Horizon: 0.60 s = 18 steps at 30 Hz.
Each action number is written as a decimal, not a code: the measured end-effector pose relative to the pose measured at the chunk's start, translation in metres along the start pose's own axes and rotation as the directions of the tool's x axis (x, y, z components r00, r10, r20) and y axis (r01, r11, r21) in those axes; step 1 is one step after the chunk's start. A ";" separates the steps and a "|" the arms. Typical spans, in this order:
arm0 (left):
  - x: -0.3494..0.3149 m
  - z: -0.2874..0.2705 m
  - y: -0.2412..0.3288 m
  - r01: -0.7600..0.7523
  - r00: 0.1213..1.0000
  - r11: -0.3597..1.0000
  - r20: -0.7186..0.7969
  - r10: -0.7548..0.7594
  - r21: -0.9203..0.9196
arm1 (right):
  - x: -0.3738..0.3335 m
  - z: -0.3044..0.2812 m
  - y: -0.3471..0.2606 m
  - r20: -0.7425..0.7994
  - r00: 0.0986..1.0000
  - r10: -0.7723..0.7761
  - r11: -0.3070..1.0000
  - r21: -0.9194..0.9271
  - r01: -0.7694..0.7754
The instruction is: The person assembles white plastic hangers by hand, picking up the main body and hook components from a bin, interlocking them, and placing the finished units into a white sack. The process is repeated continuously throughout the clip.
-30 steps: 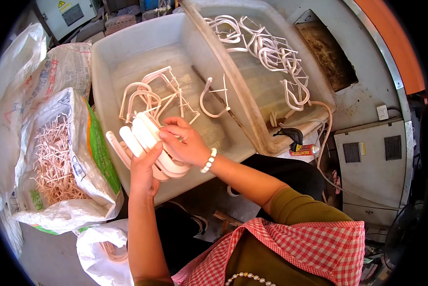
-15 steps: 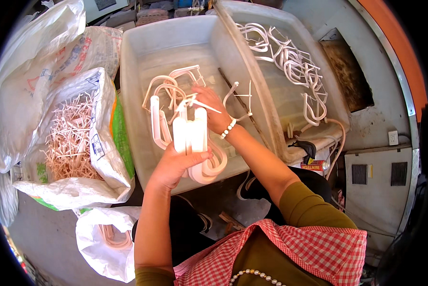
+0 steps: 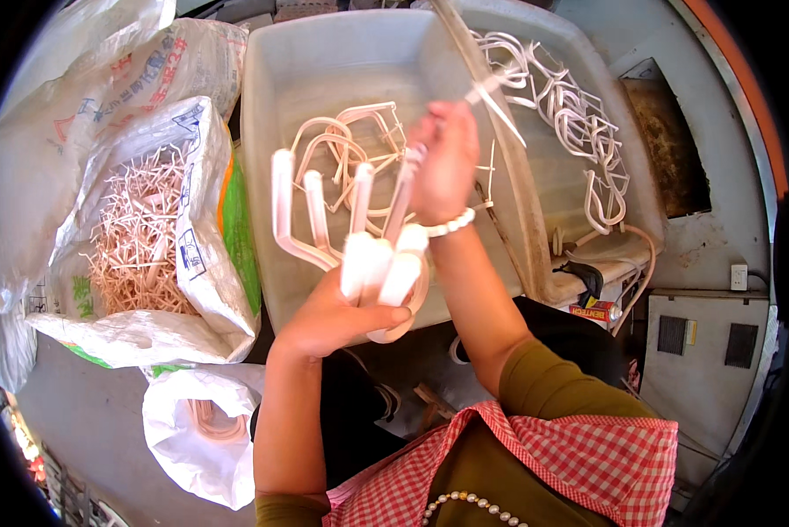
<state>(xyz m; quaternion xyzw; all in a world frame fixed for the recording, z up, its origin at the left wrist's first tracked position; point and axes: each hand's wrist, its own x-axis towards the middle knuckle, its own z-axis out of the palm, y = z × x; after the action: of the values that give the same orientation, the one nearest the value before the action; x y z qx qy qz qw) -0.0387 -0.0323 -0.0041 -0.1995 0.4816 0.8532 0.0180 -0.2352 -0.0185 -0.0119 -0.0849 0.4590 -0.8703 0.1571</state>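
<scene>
My left hand (image 3: 324, 312) is closed around a bundle of pale pink, U-bent plastic pieces (image 3: 361, 268), their rounded ends pointing up and away. Over the tub, my right hand (image 3: 447, 167) is closed and slightly blurred. A thin white plastic sprue (image 3: 500, 114) sticks out past its fingers, and one upright arm of a bent piece stands beside its fingertips. Beyond the hands, more bent pieces (image 3: 331, 140), some joined by thin sprues, lie in the pale plastic tub (image 3: 267, 79).
On the left, a woven sack (image 3: 214, 307) holds many pink plastic scraps (image 3: 140, 246). Below it, a white bag (image 3: 170, 457) contains bent pieces. A second tub (image 3: 627, 189) on the right holds white bent pieces (image 3: 574, 119). A dark rod (image 3: 500, 233) leans inside the nearer tub.
My right hand has risen and moved right, away from the bundle, with the sprue. The left hand's bundle has tilted, so its arms fan apart. The view has shifted slightly.
</scene>
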 end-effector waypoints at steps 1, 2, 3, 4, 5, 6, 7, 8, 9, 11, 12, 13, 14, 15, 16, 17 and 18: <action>-0.004 0.002 0.006 -0.050 0.998 0.996 -0.028 0.048 -0.074 | -0.003 0.013 0.010 0.233 0.961 -0.151 0.970 -0.153 0.190; -0.010 0.003 0.011 -0.105 0.993 0.984 -0.066 0.096 -0.146 | -0.008 0.032 0.023 0.422 0.886 -0.191 0.947 -0.158 0.280; -0.015 0.004 0.016 -0.163 0.984 0.963 -0.104 0.144 -0.214 | -0.006 0.042 0.033 0.659 0.744 -0.106 0.884 -0.280 0.374; -0.021 0.005 0.016 -0.139 0.967 0.963 -0.242 0.081 -0.232 | -0.008 0.053 0.043 0.791 0.611 -0.022 0.807 -0.347 0.478; -0.022 0.004 0.014 -0.133 0.951 0.952 -0.306 0.045 -0.274 | -0.009 0.061 0.054 0.892 0.447 0.067 0.712 -0.356 0.605; -0.021 0.004 0.013 -0.128 0.933 0.940 -0.361 0.005 -0.316 | -0.008 0.069 0.064 0.950 0.276 0.148 0.623 -0.306 0.720; -0.018 0.004 0.011 -0.124 0.911 0.926 -0.411 -0.037 -0.358 | -0.015 0.076 0.076 0.924 0.319 0.209 0.741 -0.363 0.565; -0.022 0.008 0.012 -0.203 0.865 0.903 -0.501 -0.015 -0.378 | -0.023 0.087 0.092 0.965 0.263 0.019 0.741 -0.190 0.644; -0.023 0.009 0.014 -0.254 0.829 0.883 -0.559 -0.011 -0.394 | -0.029 0.101 0.101 0.963 0.269 0.007 0.747 -0.184 0.639; -0.025 0.011 0.018 -0.358 0.741 0.843 -0.671 -0.006 -0.402 | -0.036 0.125 0.112 0.929 0.254 -0.269 0.603 -0.043 0.797; -0.025 0.011 0.016 -0.399 0.709 0.838 -0.705 0.024 -0.373 | -0.039 0.136 0.117 0.921 0.155 -0.358 0.543 0.070 0.837; -0.024 0.013 0.015 -0.433 0.664 0.827 -0.747 0.023 -0.359 | -0.041 0.146 0.122 0.897 0.053 -0.438 0.470 0.179 0.864; -0.023 0.016 0.014 -0.465 0.616 0.815 -0.788 0.017 -0.346 | -0.045 0.153 0.130 0.861 -0.051 -0.506 0.389 0.281 0.877; -0.023 0.017 0.013 -0.491 0.575 0.803 -0.818 0.008 -0.337 | -0.050 0.156 0.137 0.935 -0.139 -0.328 0.478 0.291 0.829; -0.023 0.011 0.009 -0.494 0.577 0.791 -0.816 -0.011 -0.360 | -0.054 0.154 0.144 0.917 -0.129 -0.377 0.429 0.296 0.854; -0.024 0.010 0.009 -0.489 0.574 0.788 -0.818 -0.032 -0.373 | -0.057 0.150 0.151 0.896 -0.125 -0.426 0.381 0.303 0.874; -0.025 0.011 0.011 -0.484 0.570 0.785 -0.820 -0.053 -0.387 | -0.052 0.142 0.159 0.906 -0.051 -0.421 0.486 0.273 0.830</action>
<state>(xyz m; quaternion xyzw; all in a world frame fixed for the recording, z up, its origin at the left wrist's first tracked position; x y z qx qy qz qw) -0.0216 -0.0251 0.0189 -0.4895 0.1779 0.7694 -0.3698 -0.1135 -0.1941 -0.0630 -0.7811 0.3397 -0.5193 -0.0695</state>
